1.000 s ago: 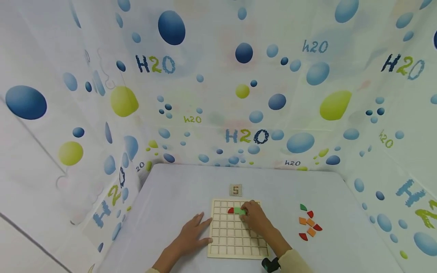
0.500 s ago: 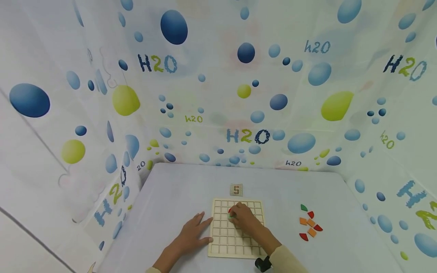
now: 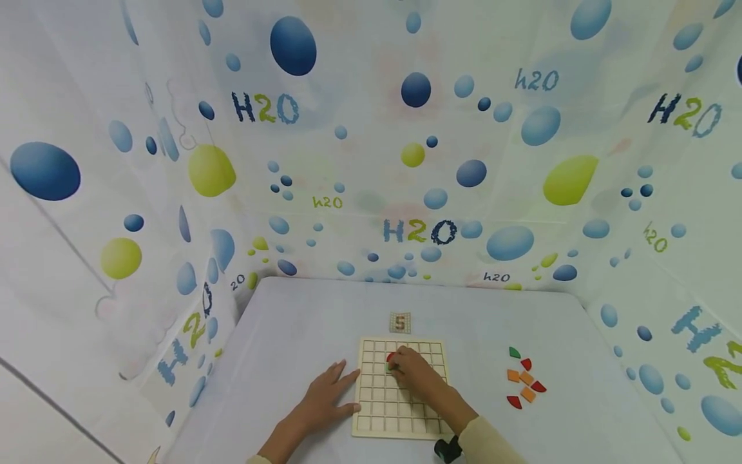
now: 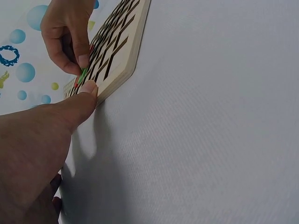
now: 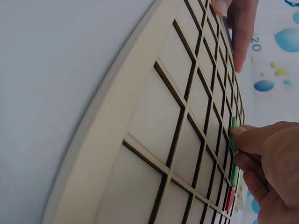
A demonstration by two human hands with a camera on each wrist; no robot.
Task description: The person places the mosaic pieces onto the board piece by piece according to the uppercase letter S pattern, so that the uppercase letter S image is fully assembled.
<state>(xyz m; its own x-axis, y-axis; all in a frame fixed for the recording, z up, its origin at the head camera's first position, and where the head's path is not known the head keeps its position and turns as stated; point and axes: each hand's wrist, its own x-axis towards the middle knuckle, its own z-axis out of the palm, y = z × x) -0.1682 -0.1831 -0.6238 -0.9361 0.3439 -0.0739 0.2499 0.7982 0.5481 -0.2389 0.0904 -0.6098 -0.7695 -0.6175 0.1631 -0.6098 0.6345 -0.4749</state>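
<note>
My right hand (image 3: 414,374) is over the upper left part of the wooden grid board (image 3: 377,422). Its thumb and fingers pinch a small green tile (image 5: 234,144) at the board's surface. Another green tile (image 5: 235,175) lies beside it, then a red tile (image 5: 229,198). From the head, the red tile (image 3: 390,356) shows just above the fingertips, and the hand covers most of the green. My left hand (image 3: 324,396) lies with fingers spread on the table, its thumb and index tip at the board's left edge. The left wrist view shows that thumb (image 4: 86,91) against the rim.
Right of the board lie loose tiles: a green quarter-round (image 3: 514,352), several red ones (image 3: 514,402) and orange squares (image 3: 527,394). A small card (image 3: 400,323) with a 5-like pattern lies beyond the board. Bubble-printed curtains (image 3: 359,161) enclose the white table (image 3: 301,309).
My right hand has moved left and slightly nearer along the board, from the green tiles right of the red one to just below the red one. My left hand stays put.
</note>
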